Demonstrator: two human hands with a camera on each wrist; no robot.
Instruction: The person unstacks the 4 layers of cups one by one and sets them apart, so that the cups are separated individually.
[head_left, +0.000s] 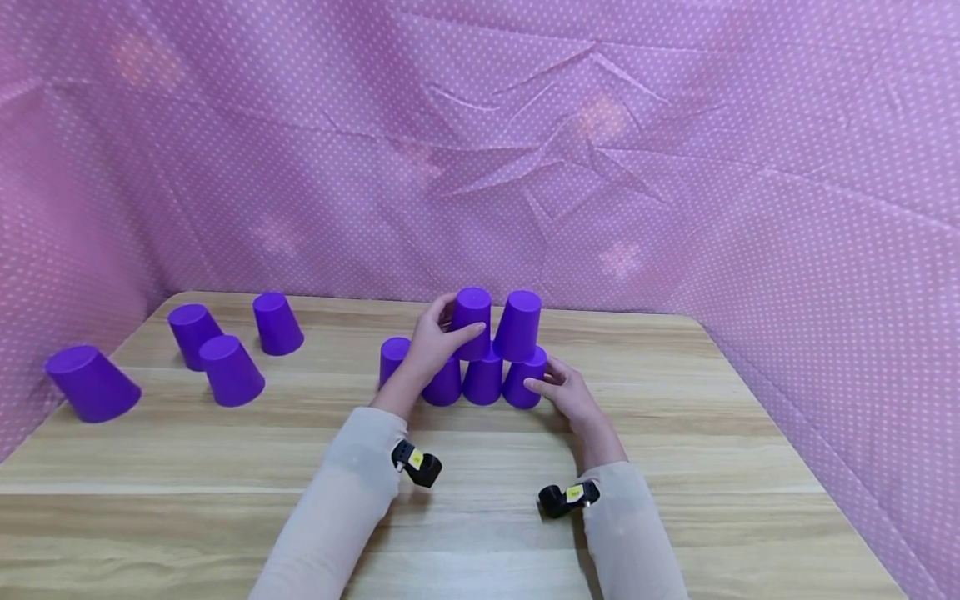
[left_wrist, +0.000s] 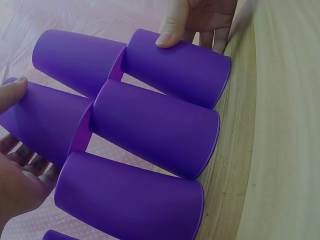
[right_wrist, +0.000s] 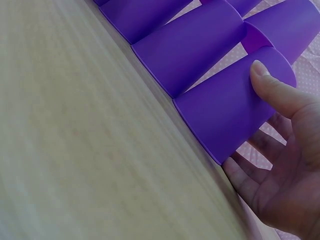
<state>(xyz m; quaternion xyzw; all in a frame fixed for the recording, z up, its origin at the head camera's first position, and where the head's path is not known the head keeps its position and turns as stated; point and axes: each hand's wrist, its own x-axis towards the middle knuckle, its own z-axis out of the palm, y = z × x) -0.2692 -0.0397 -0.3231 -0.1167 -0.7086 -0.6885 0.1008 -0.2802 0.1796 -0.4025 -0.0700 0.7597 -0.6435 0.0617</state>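
Purple cups stand upside down in a two-level stack. My left hand (head_left: 429,343) holds the upper left cup (head_left: 472,315), thumb on its near side and fingers behind. That cup's rim rests across two lower cups, seen in the left wrist view. Beside it stands the upper right cup (head_left: 519,325). At the row's right end, my right hand (head_left: 573,398) grips the bottom right cup (right_wrist: 230,105) between thumb and fingers. Other bottom cups, such as the middle one (head_left: 482,381), stand side by side; the leftmost cup (head_left: 393,357) is partly hidden behind my left hand.
Several loose upside-down purple cups stand on the left of the wooden table (head_left: 225,475), among them one near the left edge (head_left: 93,387) and one farther back (head_left: 277,325). A pink dotted cloth (head_left: 480,150) hangs behind and along both sides.
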